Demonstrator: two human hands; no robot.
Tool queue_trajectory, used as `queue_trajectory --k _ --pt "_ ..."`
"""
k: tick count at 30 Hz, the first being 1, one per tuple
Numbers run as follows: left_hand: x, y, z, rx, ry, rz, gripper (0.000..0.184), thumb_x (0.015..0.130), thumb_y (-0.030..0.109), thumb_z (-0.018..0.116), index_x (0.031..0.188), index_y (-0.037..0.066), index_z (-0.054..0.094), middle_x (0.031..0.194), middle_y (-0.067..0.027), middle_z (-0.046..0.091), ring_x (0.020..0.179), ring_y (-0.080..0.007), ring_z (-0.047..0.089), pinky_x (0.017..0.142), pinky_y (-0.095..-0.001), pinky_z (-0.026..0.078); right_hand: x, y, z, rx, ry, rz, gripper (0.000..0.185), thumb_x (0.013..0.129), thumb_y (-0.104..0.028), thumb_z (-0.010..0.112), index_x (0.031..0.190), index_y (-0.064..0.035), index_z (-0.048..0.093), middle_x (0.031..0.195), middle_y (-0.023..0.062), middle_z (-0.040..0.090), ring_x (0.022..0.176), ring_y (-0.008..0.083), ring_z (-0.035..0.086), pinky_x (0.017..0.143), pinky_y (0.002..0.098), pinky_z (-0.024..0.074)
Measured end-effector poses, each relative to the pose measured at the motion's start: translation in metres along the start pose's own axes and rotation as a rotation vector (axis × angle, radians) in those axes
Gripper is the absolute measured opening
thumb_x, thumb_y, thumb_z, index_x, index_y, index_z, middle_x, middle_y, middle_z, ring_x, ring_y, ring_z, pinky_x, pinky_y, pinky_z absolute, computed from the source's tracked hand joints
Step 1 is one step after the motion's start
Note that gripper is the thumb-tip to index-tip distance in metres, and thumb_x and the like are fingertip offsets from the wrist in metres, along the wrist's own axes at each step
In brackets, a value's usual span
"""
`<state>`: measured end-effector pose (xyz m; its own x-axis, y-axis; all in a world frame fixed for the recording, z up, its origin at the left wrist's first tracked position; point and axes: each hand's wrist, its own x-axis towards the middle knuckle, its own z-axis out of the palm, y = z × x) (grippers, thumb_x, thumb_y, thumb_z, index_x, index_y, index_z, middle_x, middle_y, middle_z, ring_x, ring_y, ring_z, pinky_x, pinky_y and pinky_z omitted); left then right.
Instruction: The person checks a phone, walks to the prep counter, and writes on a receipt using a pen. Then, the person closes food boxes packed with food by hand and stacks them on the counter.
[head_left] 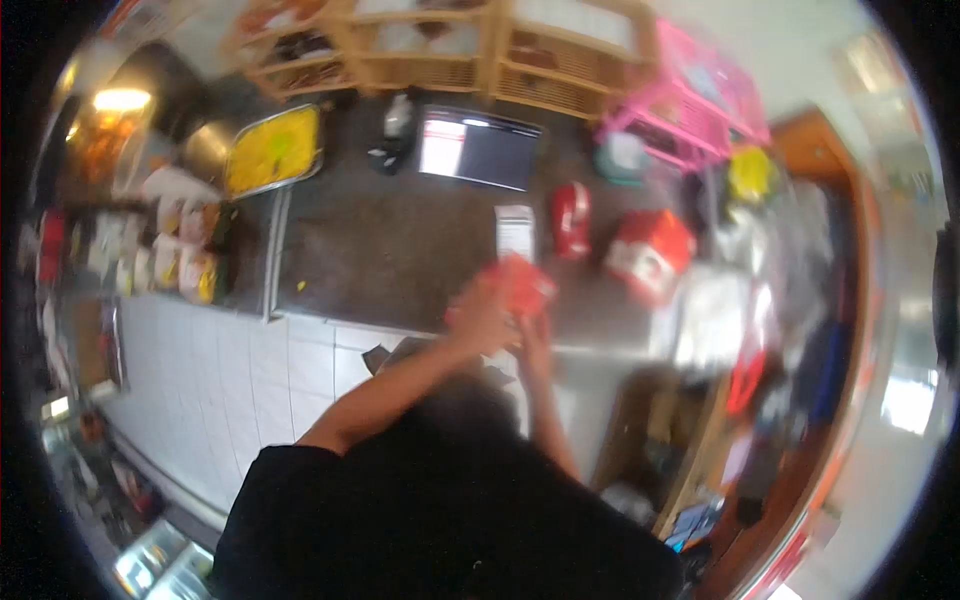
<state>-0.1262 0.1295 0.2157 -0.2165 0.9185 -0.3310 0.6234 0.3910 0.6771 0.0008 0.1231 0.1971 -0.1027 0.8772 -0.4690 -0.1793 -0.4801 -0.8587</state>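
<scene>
Both of my hands are at a red item (525,286) above the counter's front edge; motion blurs it. My left hand (482,318) is wrapped against its left side. My right hand (532,338) is at its lower right, with the fingers smeared. Just beyond the item lies a white printed paper slip (515,232). A red stapler-like object (571,220) rests to the right of the slip, and farther right stands a red and white box (651,255).
On the dark counter (380,240) are a tray of yellow food (275,150), a black object (390,140) and a tablet screen (478,148). Wooden racks (425,60) and a pink basket (690,95) stand behind. Plastic bags (710,315) lie right. A person (110,460) is at lower left.
</scene>
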Motion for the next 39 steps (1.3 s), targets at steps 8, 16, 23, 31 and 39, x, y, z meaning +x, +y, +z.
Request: queue_trajectory --k 8,16,23,31,39 --pt "-0.058 -0.023 0.012 -0.478 -0.138 0.665 0.064 0.078 0.024 0.072 0.134 0.003 0.049 0.134 -0.0212 0.048 0.119 -0.0384 0.050 0.100 -0.0521 0.039 0.056 0.054 -0.169 -1.017 0.447 -0.197 0.047 0.095 -0.038 0.053 0.126 -0.0024 0.056 0.113 0.0186 0.065 0.081 0.0319 0.067 0.066 0.0460 0.0537" --pt "-0.277 -0.321 -0.077 -0.355 0.532 -0.335 0.056 0.090 0.032 0.062 0.136 0.004 0.049 0.137 -0.0198 0.051 0.127 -0.0369 0.047 0.108 -0.0436 0.037 0.075 0.067 -0.134 -0.888 0.723 -0.498 0.047 0.089 -0.036 0.063 0.117 0.0021 0.061 0.099 0.0219 0.067 0.085 0.0373 0.066 0.081 0.0486 0.0531" --pt "-0.496 -0.526 -0.047 -0.636 0.744 -0.870 0.044 0.086 0.030 0.064 0.118 0.001 0.062 0.116 -0.0182 0.066 0.106 -0.0321 0.066 0.091 -0.0406 0.052 -0.061 0.238 0.096 -1.078 -0.287 -0.387 0.025 0.097 -0.019 0.051 0.106 0.0018 0.062 0.098 0.0193 0.065 0.087 0.0299 0.061 0.078 0.0425 0.0482" --pt "-0.490 -0.611 -0.211 -0.647 0.911 -0.684 0.031 0.091 0.020 0.063 0.117 0.003 0.062 0.107 -0.0147 0.070 0.097 -0.0254 0.069 0.083 -0.0357 0.054 -0.242 0.250 0.390 -1.258 -1.185 -0.251 0.028 0.091 -0.025 0.061 0.100 0.0010 0.069 0.096 0.0183 0.070 0.089 0.0315 0.066 0.083 0.0412 0.0509" --pt "-0.478 -0.746 -0.347 -0.511 0.955 -0.655 0.026 0.091 0.013 0.061 0.114 0.002 0.062 0.106 -0.0139 0.069 0.095 -0.0238 0.068 0.079 -0.0357 0.053 -0.208 0.275 0.588 -1.357 -1.513 -0.281 0.024 0.092 -0.020 0.059 0.107 -0.0036 0.069 0.107 0.0155 0.069 0.103 0.0313 0.064 0.095 0.0405 0.0486"
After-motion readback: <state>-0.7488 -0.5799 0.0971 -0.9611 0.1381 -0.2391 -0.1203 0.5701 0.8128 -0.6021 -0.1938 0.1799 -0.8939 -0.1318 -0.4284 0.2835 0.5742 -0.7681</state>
